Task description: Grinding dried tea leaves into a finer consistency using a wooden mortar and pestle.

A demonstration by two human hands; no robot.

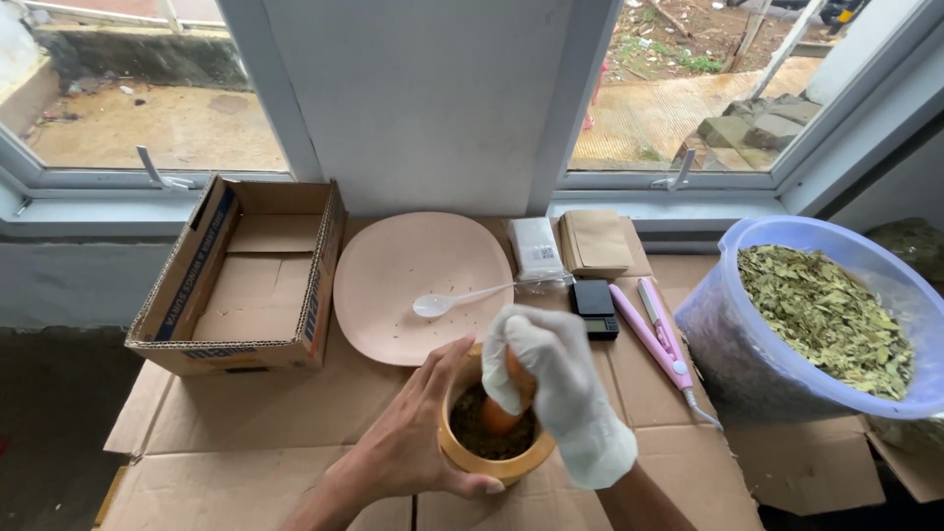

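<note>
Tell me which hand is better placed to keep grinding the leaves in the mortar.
Probably the right hand: gloved, it grips the pestle standing in the wooden mortar. The bare left hand wraps the mortar's side, steadying it.

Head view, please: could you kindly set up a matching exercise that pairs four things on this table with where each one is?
Things:
1. white plastic spoon
2. wooden pestle
3. dried leaves
4. cardboard box

Places:
A. in the translucent bucket
B. far left, open and empty
C. lying on the pink plate
D. in the wooden mortar, gripped by the gloved right hand

Pairs: 1-C, 2-D, 3-A, 4-B
</note>
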